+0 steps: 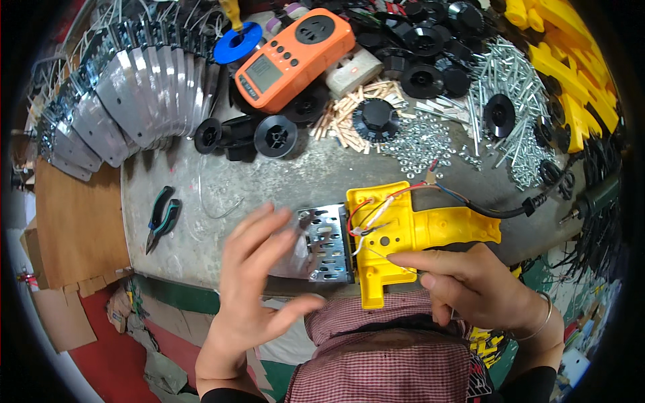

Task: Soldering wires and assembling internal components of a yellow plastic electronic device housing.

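Note:
A yellow plastic tool housing half [430,228] lies open side up at the table's near edge. Its left end meets a slotted metal plate [327,243]. Red, white and dark wires [366,218] run inside the housing, and a black power cord [507,213] leads off to the right. My left hand [259,269] is open beside the metal plate, fingers spread and slightly blurred, holding nothing visible. My right hand [474,282] reaches over the housing's near right part. Its index finger is stretched out to the housing, near a thin wire; the other fingers are partly curled.
Pliers [162,218] lie at left, near a row of metal plates [134,101]. Behind are an orange meter [295,60], black knobs [423,80], nuts [420,144] and long screws [514,87]. A green power tool [598,201] and yellow housings [571,80] are at right.

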Available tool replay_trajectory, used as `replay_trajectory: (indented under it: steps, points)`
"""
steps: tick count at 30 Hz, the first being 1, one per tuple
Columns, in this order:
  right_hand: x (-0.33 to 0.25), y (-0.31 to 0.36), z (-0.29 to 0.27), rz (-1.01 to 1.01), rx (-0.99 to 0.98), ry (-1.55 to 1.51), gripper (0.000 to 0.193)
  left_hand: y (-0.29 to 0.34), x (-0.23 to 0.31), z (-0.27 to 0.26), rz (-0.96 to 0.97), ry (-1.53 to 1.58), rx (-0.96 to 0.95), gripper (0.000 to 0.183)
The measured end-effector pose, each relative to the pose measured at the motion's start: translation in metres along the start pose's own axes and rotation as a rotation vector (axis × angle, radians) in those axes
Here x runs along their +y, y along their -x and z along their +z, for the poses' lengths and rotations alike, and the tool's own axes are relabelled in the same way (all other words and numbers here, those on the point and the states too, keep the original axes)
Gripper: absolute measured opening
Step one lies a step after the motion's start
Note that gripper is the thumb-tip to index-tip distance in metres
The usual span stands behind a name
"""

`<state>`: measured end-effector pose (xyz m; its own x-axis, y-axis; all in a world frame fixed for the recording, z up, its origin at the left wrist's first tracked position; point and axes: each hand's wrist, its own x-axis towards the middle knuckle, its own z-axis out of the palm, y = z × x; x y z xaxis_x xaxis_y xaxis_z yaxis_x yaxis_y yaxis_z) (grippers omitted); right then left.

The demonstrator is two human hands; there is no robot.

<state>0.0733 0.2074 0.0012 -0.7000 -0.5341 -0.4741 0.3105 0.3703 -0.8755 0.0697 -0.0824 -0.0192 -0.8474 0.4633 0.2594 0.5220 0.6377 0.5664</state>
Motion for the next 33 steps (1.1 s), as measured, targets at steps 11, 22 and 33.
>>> replay_trajectory:
  steps: [11, 22, 33]
  points:
    - [0.010, -0.010, 0.006, -0.111, 0.043, -0.140, 0.035, -0.014, -0.007, 0.030, -0.004, -0.013, -0.121, 0.104]
    - [0.025, -0.018, 0.018, -0.392, 0.295, 0.300, 0.038, -0.045, 0.034, 0.044, -0.136, 0.002, -0.137, 0.075]
    - [0.032, -0.022, 0.023, -0.461, 0.373, 0.513, 0.039, -0.045, 0.030, 0.058, -0.213, 0.143, 0.002, 0.062]
